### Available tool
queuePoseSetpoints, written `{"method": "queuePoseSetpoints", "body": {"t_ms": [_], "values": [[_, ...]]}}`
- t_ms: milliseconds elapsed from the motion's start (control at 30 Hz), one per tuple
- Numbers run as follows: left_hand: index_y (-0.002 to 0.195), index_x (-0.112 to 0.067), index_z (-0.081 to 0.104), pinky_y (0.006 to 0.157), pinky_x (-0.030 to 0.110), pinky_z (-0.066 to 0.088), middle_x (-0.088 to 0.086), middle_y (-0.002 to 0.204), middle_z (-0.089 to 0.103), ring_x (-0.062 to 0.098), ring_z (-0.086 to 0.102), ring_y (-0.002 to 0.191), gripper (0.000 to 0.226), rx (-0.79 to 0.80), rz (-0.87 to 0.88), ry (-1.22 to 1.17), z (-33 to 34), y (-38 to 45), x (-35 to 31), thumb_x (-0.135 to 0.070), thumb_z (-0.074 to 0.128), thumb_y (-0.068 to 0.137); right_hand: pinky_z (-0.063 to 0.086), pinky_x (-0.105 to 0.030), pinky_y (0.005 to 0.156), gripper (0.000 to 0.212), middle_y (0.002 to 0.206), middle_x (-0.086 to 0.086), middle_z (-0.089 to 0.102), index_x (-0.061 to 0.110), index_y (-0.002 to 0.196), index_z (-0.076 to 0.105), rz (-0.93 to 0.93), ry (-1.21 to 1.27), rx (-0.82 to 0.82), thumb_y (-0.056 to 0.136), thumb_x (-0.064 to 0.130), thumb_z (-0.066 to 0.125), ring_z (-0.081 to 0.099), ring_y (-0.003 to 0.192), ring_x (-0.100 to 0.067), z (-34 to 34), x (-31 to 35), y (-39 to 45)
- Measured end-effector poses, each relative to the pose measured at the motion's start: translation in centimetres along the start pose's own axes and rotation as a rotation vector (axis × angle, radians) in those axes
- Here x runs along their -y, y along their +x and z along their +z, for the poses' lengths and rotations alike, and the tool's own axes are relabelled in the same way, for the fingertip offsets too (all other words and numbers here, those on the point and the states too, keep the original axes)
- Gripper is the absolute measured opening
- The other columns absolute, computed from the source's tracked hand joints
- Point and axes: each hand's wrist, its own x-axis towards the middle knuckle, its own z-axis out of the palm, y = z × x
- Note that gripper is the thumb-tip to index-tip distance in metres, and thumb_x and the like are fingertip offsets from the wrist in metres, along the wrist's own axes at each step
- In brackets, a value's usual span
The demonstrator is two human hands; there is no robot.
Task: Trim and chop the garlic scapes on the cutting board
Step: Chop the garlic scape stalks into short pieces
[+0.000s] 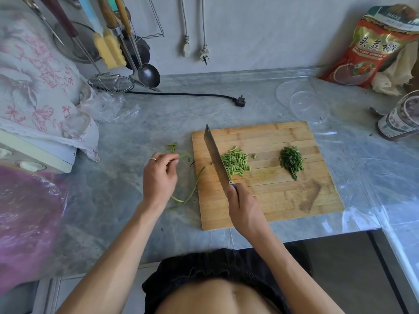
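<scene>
Right hand (243,207) grips cleaver (216,158) over cutting board (283,200); left hand (159,175) pinches scape trimmings (184,156).

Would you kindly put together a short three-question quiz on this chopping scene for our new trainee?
1. True or false: the right hand holds the knife over the cutting board.
2. Which pile lies nearest the knife blade? A) the light green chopped pieces B) the dark green chopped pile C) a pile of peeled cloves
3. Fill in: the uncut long stalk lies mostly on the ____, to the left of the board, near the left hand.

Key: 1 true; 2 A; 3 counter.
</scene>
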Motion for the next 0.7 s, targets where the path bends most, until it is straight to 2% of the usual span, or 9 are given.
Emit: {"method": "queuePoseSetpoints", "body": {"t_ms": [100, 200, 300, 367, 433, 500, 600, 633, 700], "values": [[0.096, -0.009, 0.076, 0.074, 0.017, 0.046, 0.006, 0.092, 0.072, 0.016, 0.065, 0.078, 0.013, 0.138, -0.029, -0.022, -1.1, 1.2, -0.2, -0.002, 0.071, 0.086, 0.029, -0.029, 0.045, 0.035, 0.053, -0.001, 0.043, 0.011, 0.076, 0.042, 0.001, 0.023, -0.002, 0.103, 0.032, 0.037, 0.032, 0.045, -0.013, 0.4, 0.3, 0.1], [0.099, -0.015, 0.077, 0.072, 0.005, 0.043, -0.004, 0.093, 0.072, 0.011, 0.065, 0.084, 0.013, 0.334, -0.255, -0.099, -0.8, 1.3, -0.6, -0.010, 0.068, 0.091, 0.029, -0.023, 0.044, 0.039, 0.054, 0.001, 0.044, 0.011, 0.076, 0.043, 0.031, 0.026, -0.002, 0.103, 0.038, 0.034, 0.036, 0.044, -0.011, 0.6, 0.6, 0.2], [0.088, -0.030, 0.073, 0.074, 0.024, 0.053, -0.009, 0.081, 0.071, 0.017, 0.068, 0.080, 0.021, 0.391, -0.401, -0.218, -0.4, 0.9, -0.8, -0.011, 0.067, 0.092, 0.030, -0.022, 0.046, 0.038, 0.056, 0.004, 0.041, 0.013, 0.075, 0.041, 0.048, 0.069, -0.006, 0.100, 0.042, 0.042, 0.035, 0.045, -0.009, 0.3, 0.9, 0.0], [0.089, -0.030, 0.072, 0.067, 0.027, 0.056, -0.006, 0.079, 0.070, 0.010, 0.067, 0.068, 0.023, 0.441, -0.444, -0.285, -0.5, 0.6, -1.6, -0.009, 0.064, 0.094, 0.030, -0.021, 0.046, 0.037, 0.058, 0.006, 0.036, 0.013, 0.075, 0.040, 0.065, 0.097, -0.021, 0.096, 0.041, 0.053, 0.032, 0.046, -0.008, 0.1, 0.6, 0.0], [0.093, -0.023, 0.072, 0.058, 0.020, 0.053, 0.001, 0.076, 0.069, 0.004, 0.062, 0.058, 0.019, 0.486, -0.449, -0.353, -0.9, 0.5, -2.6, -0.006, 0.063, 0.094, 0.032, -0.022, 0.046, 0.033, 0.060, 0.005, 0.039, 0.011, 0.079, 0.042, 0.089, 0.109, -0.042, 0.092, 0.034, 0.061, 0.032, 0.047, -0.008, -0.2, 0.2, 0.5], [0.090, -0.024, 0.073, 0.056, 0.019, 0.052, 0.001, 0.071, 0.068, 0.007, 0.062, 0.058, 0.021, 0.527, -0.413, -0.391, -1.1, 0.7, -3.4, -0.006, 0.064, 0.094, 0.040, -0.024, 0.051, 0.023, 0.069, 0.011, 0.054, 0.017, 0.083, 0.047, 0.096, 0.123, -0.060, 0.088, 0.029, 0.067, 0.045, 0.052, -0.009, -0.6, 0.3, 1.5], [0.086, -0.029, 0.073, 0.059, 0.024, 0.054, -0.005, 0.065, 0.069, 0.010, 0.063, 0.062, 0.025, 0.589, -0.355, -0.408, -1.4, 1.4, -4.0, -0.006, 0.066, 0.093, 0.049, -0.020, 0.067, 0.028, 0.093, 0.019, 0.066, 0.033, 0.096, 0.051, 0.081, 0.181, -0.061, 0.082, 0.024, 0.074, 0.061, 0.077, 0.002, -0.9, 1.2, 2.9], [0.086, -0.030, 0.073, 0.060, 0.025, 0.055, -0.006, 0.067, 0.070, 0.009, 0.064, 0.064, 0.025, 0.611, -0.332, -0.404, -1.4, 1.6, -4.2, -0.007, 0.066, 0.092, 0.047, -0.016, 0.069, 0.032, 0.094, 0.020, 0.066, 0.033, 0.100, 0.052, 0.064, 0.188, -0.065, 0.081, 0.024, 0.075, 0.061, 0.082, 0.005, -1.0, 1.5, 3.4], [0.088, -0.031, 0.073, 0.061, 0.025, 0.055, -0.004, 0.073, 0.071, 0.008, 0.065, 0.066, 0.025, 0.651, -0.269, -0.387, -1.6, 2.1, -4.7, -0.008, 0.067, 0.092, 0.046, -0.015, 0.063, 0.030, 0.085, 0.016, 0.065, 0.029, 0.099, 0.055, 0.040, 0.208, -0.069, 0.079, 0.026, 0.076, 0.060, 0.073, 0.004, -1.0, 2.1, 4.2]]}}
